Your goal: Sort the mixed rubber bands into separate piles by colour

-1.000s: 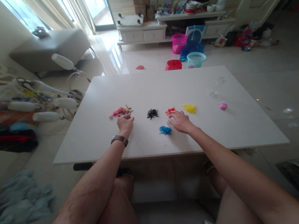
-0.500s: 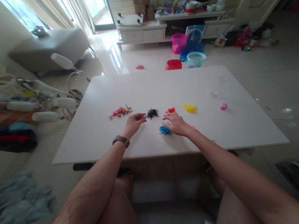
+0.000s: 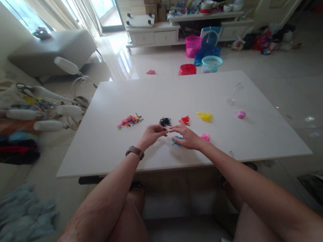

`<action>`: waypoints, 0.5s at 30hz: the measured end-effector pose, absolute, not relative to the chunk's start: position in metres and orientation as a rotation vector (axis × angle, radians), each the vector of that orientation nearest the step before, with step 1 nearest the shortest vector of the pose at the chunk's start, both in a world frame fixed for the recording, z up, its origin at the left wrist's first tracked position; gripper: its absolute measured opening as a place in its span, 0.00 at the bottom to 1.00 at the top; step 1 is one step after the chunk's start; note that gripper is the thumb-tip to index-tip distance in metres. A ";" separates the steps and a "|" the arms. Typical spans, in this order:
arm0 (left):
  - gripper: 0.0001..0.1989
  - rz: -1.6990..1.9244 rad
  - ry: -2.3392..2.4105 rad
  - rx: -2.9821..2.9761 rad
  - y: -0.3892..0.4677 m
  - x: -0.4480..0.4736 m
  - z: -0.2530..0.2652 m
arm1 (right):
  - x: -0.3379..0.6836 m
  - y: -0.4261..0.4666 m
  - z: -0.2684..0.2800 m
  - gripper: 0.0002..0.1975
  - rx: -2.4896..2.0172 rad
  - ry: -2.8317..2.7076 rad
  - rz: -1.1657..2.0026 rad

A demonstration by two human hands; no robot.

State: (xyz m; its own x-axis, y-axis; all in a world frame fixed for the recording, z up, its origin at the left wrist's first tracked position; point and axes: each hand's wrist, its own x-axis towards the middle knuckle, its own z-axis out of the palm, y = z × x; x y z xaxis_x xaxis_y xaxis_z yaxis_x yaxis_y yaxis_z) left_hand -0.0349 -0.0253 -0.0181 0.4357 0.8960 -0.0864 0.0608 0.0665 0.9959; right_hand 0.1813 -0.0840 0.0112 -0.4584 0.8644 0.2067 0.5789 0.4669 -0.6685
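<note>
My left hand (image 3: 154, 135), with a dark watch on its wrist, is closed in a pinch just in front of the pile of black thin strands (image 3: 165, 122). Something tiny and pale seems to be at its fingertips, too small to name. My right hand (image 3: 188, 138) has its fingers stretched out, the tips meeting those of the left. It partly covers the blue pile (image 3: 176, 140). Close by lie a red pile (image 3: 184, 121), a pink pile (image 3: 205, 137) and a yellow pile (image 3: 205, 116). A mixed multicoloured heap (image 3: 130, 121) is left of the black one.
All this is on a white table (image 3: 144, 94). Toward its right side are a clear plastic container (image 3: 236, 92) and a round pink-purple object (image 3: 241, 114). A small clear item (image 3: 231, 153) sits by the front edge. Baskets (image 3: 211, 63) stand on the floor beyond.
My left hand has moved right and slightly nearer, in front of the black pile. My right hand has shifted a little left, so the fingertips now meet; the pink pile is more exposed.
</note>
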 end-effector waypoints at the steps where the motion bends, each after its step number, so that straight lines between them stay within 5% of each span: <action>1: 0.21 0.785 0.930 1.368 -0.025 -0.035 -0.018 | 0.181 -0.084 0.011 0.18 -1.185 -2.190 0.722; 15: 0.19 0.710 0.905 1.413 -0.027 -0.038 -0.017 | 0.178 -0.087 0.016 0.12 -1.168 -2.161 0.822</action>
State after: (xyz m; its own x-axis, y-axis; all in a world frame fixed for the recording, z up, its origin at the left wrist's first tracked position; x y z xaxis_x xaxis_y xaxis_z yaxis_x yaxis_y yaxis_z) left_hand -0.0379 -0.0272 -0.0170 0.5021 0.8586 -0.1037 0.1036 0.0593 0.9928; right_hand 0.1783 -0.0872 0.0159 -0.4756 0.8627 0.1718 0.5305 0.4371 -0.7263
